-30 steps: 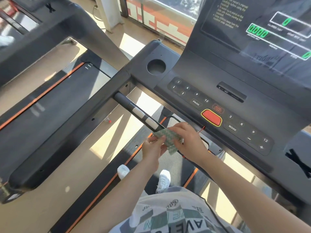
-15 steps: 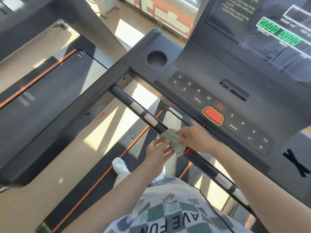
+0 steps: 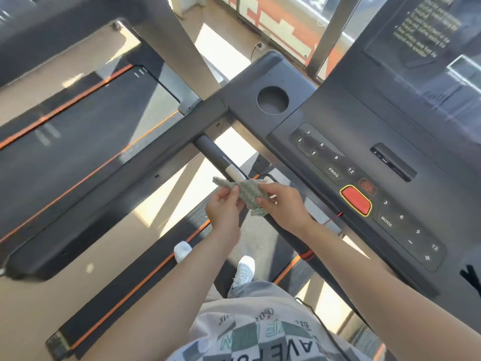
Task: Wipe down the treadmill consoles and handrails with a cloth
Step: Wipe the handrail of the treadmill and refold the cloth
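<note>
A green-and-white checked cloth [image 3: 247,192] is spread between both hands just over the treadmill's black front handrail [image 3: 216,157], which carries a silver sensor band. My left hand [image 3: 223,209] pinches the cloth's left part with thumb and fingers. My right hand [image 3: 282,203] pinches its right part. The handrail runs under both hands and is partly hidden by them. The dark console [image 3: 364,142] with its keypad and a red stop button [image 3: 356,200] lies to the right of my hands.
A round cup holder [image 3: 272,100] sits at the console's left corner. The side handrail arm [image 3: 109,183] stretches left. A neighbouring treadmill belt [image 3: 78,121] with orange stripes lies beyond it. My white shoes [image 3: 244,269] stand on the belt below.
Both hands have moved up-left along the front handrail with the cloth, which is now stretched wider between them. The camera has shifted left, so the display has slid out of view.
</note>
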`<state>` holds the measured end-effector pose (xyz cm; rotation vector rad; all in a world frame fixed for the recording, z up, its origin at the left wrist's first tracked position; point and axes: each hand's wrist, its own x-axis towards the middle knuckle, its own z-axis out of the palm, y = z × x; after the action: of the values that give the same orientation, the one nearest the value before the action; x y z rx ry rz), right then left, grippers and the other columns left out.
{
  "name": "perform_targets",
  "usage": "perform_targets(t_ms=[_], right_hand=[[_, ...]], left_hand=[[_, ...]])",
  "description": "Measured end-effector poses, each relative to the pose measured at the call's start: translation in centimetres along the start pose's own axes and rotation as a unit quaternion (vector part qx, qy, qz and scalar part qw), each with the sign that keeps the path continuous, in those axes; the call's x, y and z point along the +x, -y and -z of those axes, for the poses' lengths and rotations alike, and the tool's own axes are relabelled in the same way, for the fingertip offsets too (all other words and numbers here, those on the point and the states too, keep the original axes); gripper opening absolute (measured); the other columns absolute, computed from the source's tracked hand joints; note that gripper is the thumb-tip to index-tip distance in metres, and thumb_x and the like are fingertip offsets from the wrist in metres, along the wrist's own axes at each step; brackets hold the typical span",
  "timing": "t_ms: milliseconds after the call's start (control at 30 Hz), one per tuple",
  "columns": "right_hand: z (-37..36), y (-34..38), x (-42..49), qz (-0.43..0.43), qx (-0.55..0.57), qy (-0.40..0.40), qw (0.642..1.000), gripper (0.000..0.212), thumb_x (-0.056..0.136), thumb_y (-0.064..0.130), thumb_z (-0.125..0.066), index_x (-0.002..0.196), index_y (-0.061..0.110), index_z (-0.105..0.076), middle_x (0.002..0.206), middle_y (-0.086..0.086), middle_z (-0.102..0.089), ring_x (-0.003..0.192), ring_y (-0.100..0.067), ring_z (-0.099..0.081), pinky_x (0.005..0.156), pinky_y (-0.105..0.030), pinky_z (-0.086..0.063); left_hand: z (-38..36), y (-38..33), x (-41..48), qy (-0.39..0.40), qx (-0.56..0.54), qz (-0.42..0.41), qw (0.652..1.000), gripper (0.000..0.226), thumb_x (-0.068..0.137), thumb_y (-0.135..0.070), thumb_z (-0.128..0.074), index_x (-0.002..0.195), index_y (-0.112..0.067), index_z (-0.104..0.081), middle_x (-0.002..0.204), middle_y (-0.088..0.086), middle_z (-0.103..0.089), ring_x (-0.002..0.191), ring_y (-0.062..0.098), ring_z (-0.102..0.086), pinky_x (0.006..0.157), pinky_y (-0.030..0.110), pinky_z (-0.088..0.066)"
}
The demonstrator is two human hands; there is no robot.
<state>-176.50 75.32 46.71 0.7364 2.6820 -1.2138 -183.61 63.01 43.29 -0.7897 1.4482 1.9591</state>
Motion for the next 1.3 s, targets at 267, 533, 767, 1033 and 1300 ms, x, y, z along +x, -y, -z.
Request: perform_targets(t_ms=[267,533,767,1033,1300], right_hand=[[-1.8,5.0,7.8,0.012,0.004,0.015,1.000,0.029,0.096,0.016,-0.065,0.124,0.016,-0.072,0.107,0.005,-0.074,0.085,-0.003,-0.063,0.081,-0.015,-0.053],[-1.8,8.6,13.0,0.024,-0.025,0.014,0.999,0.030,0.094,0.011,-0.062,0.067,0.025,-0.067,0.066,0.003,-0.065,0.061,-0.017,-0.056,0.064,-0.032,-0.050],[-1.8,9.0,13.6,0.021,0.002,0.020,1.000,0.029,0.094,0.022,-0.070,0.122,0.012,-0.073,0.115,-0.005,-0.075,0.102,-0.013,-0.071,0.094,-0.033,-0.057],[0.1,5.4,8.2,0.044,-0.056,0.049,0.996,0.022,0.092,0.022,-0.072,0.113,0.024,-0.077,0.093,0.001,-0.078,0.075,-0.011,-0.068,0.079,-0.033,-0.059],[2.6,-1.5,-1.4,-0.010,-0.072,0.086,0.994,0.029,0.092,0.027,-0.072,0.120,0.023,-0.074,0.093,-0.004,-0.078,0.088,-0.024,-0.071,0.084,-0.046,-0.055]], left_hand=[[-0.7,-5.8,5.5,-0.057,-0.019,-0.042,0.997,0.011,0.096,-0.013,-0.072,0.103,-0.005,-0.070,0.101,0.012,-0.077,0.085,0.015,-0.077,0.083,0.032,-0.063],[-1.7,-8.9,7.8,-0.105,-0.105,0.009,0.989,0.007,0.090,-0.016,-0.078,0.092,-0.012,-0.073,0.092,0.006,-0.078,0.080,0.019,-0.077,0.073,0.031,-0.063],[-0.9,-8.1,7.4,-0.030,-0.072,0.019,0.997,0.026,0.091,-0.028,-0.078,0.112,-0.014,-0.070,0.103,0.006,-0.078,0.090,0.019,-0.077,0.077,0.032,-0.063],[0.1,-4.0,3.8,0.057,0.028,0.042,0.997,0.035,0.093,-0.029,-0.076,0.119,-0.013,-0.059,0.107,0.011,-0.077,0.093,0.024,-0.077,0.088,0.039,-0.062],[1.3,3.1,-1.4,0.185,0.073,0.104,0.974,0.027,0.100,-0.024,-0.065,0.120,-0.007,-0.056,0.121,0.019,-0.072,0.109,0.030,-0.073,0.092,0.038,-0.060]])
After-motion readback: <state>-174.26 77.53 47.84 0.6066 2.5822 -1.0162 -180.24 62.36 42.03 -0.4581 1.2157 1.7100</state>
